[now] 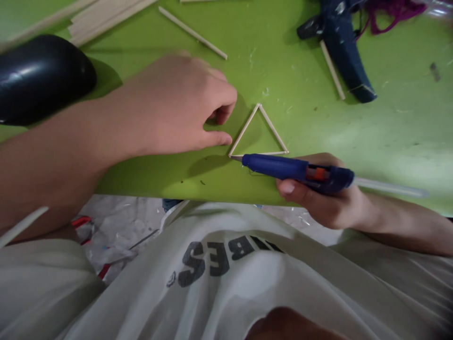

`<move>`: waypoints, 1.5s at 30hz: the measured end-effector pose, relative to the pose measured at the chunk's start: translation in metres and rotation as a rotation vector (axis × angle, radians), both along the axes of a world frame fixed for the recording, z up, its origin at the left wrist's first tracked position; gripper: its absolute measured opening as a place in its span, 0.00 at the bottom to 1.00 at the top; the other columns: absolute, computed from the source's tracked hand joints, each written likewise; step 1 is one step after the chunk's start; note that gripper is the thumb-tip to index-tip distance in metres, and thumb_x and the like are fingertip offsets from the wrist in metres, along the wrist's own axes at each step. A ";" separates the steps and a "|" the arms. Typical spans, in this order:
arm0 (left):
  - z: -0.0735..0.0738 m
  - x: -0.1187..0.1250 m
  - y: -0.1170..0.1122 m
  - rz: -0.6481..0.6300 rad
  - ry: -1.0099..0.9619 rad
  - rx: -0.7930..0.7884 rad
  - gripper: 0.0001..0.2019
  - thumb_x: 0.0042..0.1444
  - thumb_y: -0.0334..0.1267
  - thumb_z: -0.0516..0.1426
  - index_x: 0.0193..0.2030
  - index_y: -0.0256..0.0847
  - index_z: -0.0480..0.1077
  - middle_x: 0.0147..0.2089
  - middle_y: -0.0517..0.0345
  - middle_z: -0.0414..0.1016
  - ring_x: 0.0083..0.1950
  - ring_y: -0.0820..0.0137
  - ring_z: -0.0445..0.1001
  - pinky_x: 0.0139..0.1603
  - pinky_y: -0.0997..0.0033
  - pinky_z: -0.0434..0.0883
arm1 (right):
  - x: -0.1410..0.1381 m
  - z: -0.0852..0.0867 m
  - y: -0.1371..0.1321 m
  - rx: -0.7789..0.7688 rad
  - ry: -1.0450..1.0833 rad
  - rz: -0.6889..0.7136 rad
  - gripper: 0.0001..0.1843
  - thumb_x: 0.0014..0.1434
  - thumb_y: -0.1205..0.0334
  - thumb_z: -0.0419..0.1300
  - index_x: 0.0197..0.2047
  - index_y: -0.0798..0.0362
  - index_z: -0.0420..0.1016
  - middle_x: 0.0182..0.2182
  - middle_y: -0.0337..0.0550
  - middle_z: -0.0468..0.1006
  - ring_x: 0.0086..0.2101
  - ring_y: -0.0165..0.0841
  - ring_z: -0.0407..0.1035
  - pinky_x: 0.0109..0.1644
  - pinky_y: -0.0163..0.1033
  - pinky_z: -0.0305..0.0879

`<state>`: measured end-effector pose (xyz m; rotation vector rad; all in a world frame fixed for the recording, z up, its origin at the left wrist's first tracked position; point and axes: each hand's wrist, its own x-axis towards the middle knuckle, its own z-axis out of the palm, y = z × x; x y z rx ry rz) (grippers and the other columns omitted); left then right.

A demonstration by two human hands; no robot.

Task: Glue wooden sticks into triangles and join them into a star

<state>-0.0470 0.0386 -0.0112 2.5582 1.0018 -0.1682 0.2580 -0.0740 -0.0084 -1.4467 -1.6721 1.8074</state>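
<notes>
A small triangle of thin wooden sticks (pixel 271 127) lies on the green table (pixel 389 132) near its front edge. My right hand (pixel 318 200) is closed around a blue glue gun (pixel 293 169), whose nozzle touches the triangle's lower left corner. A clear glue stick pokes out of the gun's back end. My left hand (pixel 177 106) rests on the table just left of the triangle, fingers curled, thumb tip at that same corner; whether it pinches anything is hidden.
A second, dark blue glue gun (pixel 345 52) lies at the back right beside purple yarn (pixel 392 12). Loose wooden sticks (pixel 193 33) and a bundle of sticks (pixel 102 16) lie at the back. A black rounded object (pixel 38 75) sits far left.
</notes>
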 end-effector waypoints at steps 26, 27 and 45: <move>-0.006 -0.001 0.002 0.025 -0.004 -0.036 0.17 0.65 0.60 0.53 0.43 0.52 0.75 0.42 0.52 0.77 0.42 0.55 0.73 0.48 0.50 0.64 | -0.007 0.007 0.007 0.191 0.019 0.125 0.25 0.69 0.59 0.73 0.26 0.52 0.65 0.20 0.30 0.61 0.21 0.21 0.51 0.22 0.34 0.46; -0.007 -0.001 0.002 0.034 -0.005 -0.039 0.18 0.64 0.61 0.53 0.43 0.53 0.76 0.42 0.52 0.76 0.42 0.54 0.73 0.49 0.50 0.64 | -0.007 0.007 0.007 0.201 0.013 0.126 0.25 0.70 0.58 0.72 0.26 0.52 0.65 0.20 0.30 0.61 0.21 0.21 0.51 0.21 0.34 0.46; -0.007 -0.002 0.003 0.002 0.004 0.002 0.15 0.66 0.59 0.57 0.43 0.53 0.76 0.42 0.53 0.79 0.42 0.56 0.74 0.45 0.50 0.65 | -0.007 0.010 0.008 0.219 0.028 0.128 0.25 0.70 0.60 0.71 0.26 0.51 0.63 0.20 0.30 0.60 0.22 0.21 0.49 0.22 0.33 0.47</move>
